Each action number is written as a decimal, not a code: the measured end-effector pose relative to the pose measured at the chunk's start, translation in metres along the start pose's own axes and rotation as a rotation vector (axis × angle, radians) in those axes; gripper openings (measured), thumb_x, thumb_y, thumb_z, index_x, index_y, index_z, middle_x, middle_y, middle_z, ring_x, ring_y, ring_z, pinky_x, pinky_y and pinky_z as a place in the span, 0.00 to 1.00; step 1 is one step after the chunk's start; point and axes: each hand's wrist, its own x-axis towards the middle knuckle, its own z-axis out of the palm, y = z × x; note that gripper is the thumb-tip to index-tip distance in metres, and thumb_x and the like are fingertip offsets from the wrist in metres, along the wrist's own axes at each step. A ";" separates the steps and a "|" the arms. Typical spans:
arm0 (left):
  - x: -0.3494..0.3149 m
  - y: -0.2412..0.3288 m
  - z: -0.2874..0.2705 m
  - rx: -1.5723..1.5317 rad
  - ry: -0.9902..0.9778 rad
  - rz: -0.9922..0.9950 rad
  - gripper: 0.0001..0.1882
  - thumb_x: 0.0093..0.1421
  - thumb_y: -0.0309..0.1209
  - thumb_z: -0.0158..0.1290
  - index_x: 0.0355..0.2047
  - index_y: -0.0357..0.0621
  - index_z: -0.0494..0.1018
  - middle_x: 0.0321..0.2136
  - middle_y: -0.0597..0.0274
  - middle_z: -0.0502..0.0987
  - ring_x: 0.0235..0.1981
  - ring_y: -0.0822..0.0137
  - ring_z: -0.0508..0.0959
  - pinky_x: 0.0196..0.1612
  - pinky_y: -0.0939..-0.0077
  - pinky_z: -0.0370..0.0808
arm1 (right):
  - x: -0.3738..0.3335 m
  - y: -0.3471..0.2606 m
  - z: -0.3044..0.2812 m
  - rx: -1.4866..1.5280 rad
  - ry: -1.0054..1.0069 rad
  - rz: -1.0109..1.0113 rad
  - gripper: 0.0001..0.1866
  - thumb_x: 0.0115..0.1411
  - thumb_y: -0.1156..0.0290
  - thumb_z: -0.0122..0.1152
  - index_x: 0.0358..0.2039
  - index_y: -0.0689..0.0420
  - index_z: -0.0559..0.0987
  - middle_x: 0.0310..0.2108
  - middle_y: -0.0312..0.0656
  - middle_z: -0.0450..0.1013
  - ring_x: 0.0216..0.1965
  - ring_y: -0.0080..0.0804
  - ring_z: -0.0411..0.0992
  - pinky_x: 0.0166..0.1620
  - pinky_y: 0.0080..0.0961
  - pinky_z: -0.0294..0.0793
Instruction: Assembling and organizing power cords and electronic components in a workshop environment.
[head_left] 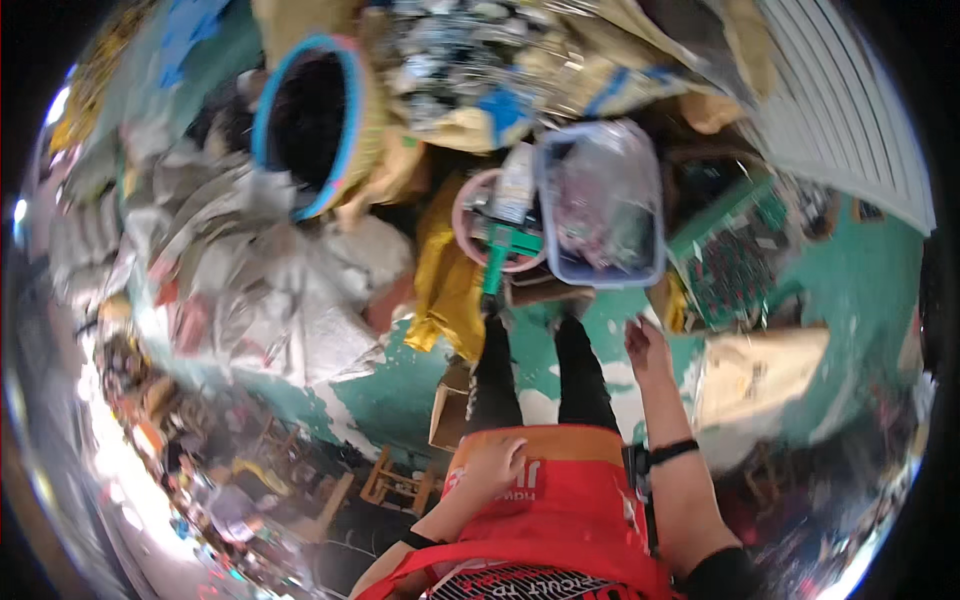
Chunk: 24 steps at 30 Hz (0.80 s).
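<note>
My left hand (495, 466) hangs in front of the red apron (570, 500), its fingers loosely bent and a little apart, with nothing seen in it. Farther right, my right hand (648, 348) reaches forward over the green floor, fingers apart and holding nothing that I can see. Nearest to it are a blue-grey plastic bin (656, 240) with clear bags and pinkish contents, and a flat tan paper package (765, 375) on the floor. Left of the bin stands a pink bucket (463, 225); a green tool of unclear kind (513, 242) lies across its top.
A green crate (700, 222) of small dark parts stands at the right. Left lie white sacks (300, 290), a yellow sack (440, 290) and a tipped blue-rimmed basket (358, 120). An open cardboard box (450, 405) and a wooden stool (395, 485) stand near my left side.
</note>
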 end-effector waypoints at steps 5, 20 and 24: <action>0.028 -0.023 -0.064 0.184 0.318 -0.051 0.22 0.52 0.35 0.50 0.47 0.41 0.66 0.49 0.45 0.64 0.46 0.47 0.69 0.47 0.58 0.68 | -0.014 0.010 0.004 -0.497 -0.054 -0.013 0.18 0.54 0.67 0.56 0.43 0.62 0.71 0.30 0.44 0.72 0.26 0.26 0.70 0.27 0.19 0.70; 0.094 -0.137 -0.409 0.181 0.620 -0.476 0.53 0.45 0.40 0.59 0.63 0.64 0.34 0.62 0.52 0.47 0.54 0.50 0.66 0.51 0.59 0.68 | -0.076 0.047 0.125 -0.927 0.120 -0.039 0.12 0.57 0.74 0.46 0.41 0.61 0.69 0.24 0.45 0.71 0.20 0.29 0.70 0.21 0.23 0.70; 0.103 -0.241 -0.353 -0.046 0.636 -0.492 0.44 0.48 0.34 0.55 0.62 0.64 0.44 0.48 0.52 0.70 0.45 0.57 0.74 0.48 0.68 0.70 | -0.085 0.059 0.169 -0.982 -0.084 -0.119 0.15 0.55 0.71 0.51 0.43 0.58 0.71 0.27 0.44 0.72 0.24 0.33 0.71 0.27 0.27 0.72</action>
